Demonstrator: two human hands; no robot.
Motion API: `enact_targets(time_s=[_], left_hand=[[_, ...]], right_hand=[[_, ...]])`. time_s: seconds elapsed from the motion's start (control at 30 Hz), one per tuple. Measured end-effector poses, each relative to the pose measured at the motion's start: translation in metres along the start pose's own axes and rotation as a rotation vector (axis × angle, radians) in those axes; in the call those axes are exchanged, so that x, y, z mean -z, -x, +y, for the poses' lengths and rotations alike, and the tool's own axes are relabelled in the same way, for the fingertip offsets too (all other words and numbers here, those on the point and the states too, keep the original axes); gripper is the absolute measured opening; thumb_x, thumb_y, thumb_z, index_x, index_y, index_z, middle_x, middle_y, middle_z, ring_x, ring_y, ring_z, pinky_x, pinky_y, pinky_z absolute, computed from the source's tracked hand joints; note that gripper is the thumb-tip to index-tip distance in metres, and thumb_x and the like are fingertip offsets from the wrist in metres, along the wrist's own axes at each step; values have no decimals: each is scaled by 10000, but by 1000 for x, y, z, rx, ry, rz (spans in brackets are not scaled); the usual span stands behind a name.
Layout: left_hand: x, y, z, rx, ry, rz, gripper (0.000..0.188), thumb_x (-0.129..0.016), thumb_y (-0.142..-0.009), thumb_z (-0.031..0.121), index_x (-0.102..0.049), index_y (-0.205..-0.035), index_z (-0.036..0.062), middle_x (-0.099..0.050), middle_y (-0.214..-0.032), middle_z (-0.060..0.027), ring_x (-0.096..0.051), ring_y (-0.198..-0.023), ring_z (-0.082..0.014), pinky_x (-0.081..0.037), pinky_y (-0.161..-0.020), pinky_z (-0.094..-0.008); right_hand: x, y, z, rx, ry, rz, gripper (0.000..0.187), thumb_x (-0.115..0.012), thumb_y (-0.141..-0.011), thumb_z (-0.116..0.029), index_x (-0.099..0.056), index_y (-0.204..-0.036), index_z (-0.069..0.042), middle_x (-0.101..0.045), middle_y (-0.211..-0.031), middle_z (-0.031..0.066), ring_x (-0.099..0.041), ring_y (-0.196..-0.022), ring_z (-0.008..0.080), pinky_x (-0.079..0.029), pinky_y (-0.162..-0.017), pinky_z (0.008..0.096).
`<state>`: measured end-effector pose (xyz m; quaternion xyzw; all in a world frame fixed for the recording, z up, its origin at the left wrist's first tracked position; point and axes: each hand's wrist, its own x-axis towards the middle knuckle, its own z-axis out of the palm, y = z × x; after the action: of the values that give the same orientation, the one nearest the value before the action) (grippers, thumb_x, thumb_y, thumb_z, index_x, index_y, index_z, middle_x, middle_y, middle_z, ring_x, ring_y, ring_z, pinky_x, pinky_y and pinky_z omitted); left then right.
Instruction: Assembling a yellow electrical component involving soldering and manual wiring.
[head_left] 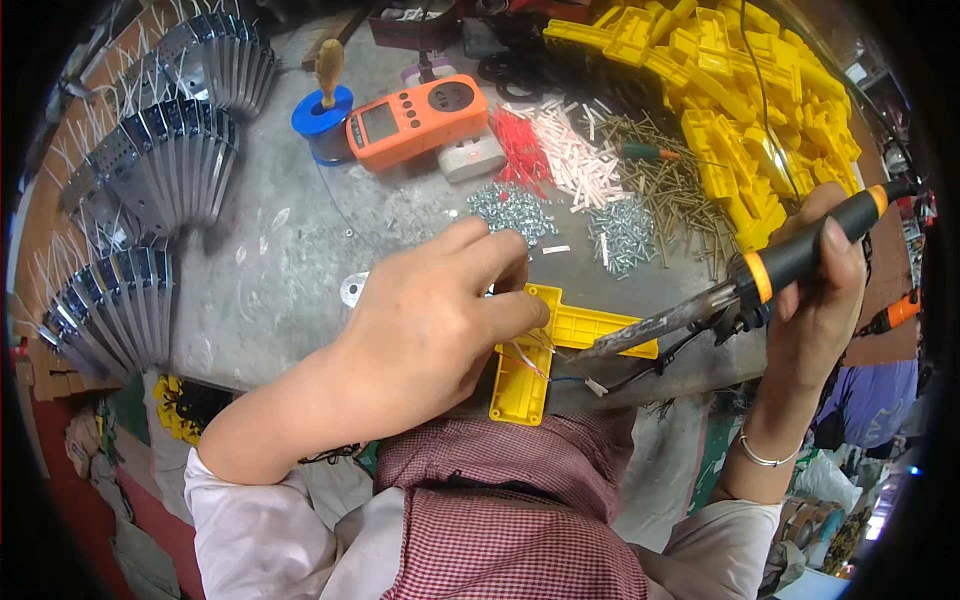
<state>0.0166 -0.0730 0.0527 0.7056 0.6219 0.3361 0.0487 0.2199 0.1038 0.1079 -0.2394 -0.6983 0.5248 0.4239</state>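
Observation:
My right hand (825, 285) grips a soldering iron (805, 255) by its black handle with orange bands. The iron's long, darkened barrel slants down to the left, its tip over a yellow plastic housing (520, 388) at the table's front edge. My left hand (455, 305) is bent over the housing's left end, fingers closed in a pinch. What they hold is hidden. Thin white and red wires (527, 358) show just below those fingertips. A dark cable (640, 375) with a small pale piece on it runs from the housing to the right, below the iron.
Solder spool (323, 125) and orange meter (410, 120) stand at the back. Heaps of small screws (510, 210), long screws (670, 185), white and red tubes (575, 150) lie beyond my hands. Yellow housings (740, 110) pile at right; fanned metal-and-board stacks (165, 165) line the left.

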Motion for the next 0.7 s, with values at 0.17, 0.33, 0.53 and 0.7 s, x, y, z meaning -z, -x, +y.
enact_targets(time_s=[0.17, 0.33, 0.53, 0.7], left_hand=[[-5, 4, 3, -7, -43, 19, 315, -664, -597, -34, -714, -876, 104, -540, -803, -46, -529, -730, -225, -439, -594, -327], [-12, 5, 4, -21, -36, 52, 301, -663, -593, -33, -714, -858, 100, -564, -825, -51, -560, -781, -239, -467, -628, -339], [-11, 5, 2, -23, -38, 28, 291, -670, -596, -23, -715, -859, 94, -569, -837, -53, -565, -801, -240, -472, -634, -341], [-12, 5, 2, -1, -32, 12, 275, -678, -603, -20, -718, -852, 90, -568, -836, -57, -564, -796, -239, -474, -630, -340]], right_hand=[[-13, 13, 6, -48, 0, 84, 264, -540, -873, -287, -524, -937, -31, -436, -590, -15, -371, -410, 37, -263, -378, 174], [-11, 13, 14, -60, 28, 55, 285, -559, -861, -313, -517, -925, -38, -445, -594, -12, -378, -413, 37, -269, -381, 175], [-13, 15, 14, -64, 23, 59, 282, -569, -860, -307, -508, -920, -37, -447, -596, -11, -390, -417, 41, -289, -382, 179], [-13, 14, 14, -57, 6, 21, 267, -574, -863, -286, -505, -917, -34, -458, -593, -7, -406, -420, 46, -300, -384, 180]])
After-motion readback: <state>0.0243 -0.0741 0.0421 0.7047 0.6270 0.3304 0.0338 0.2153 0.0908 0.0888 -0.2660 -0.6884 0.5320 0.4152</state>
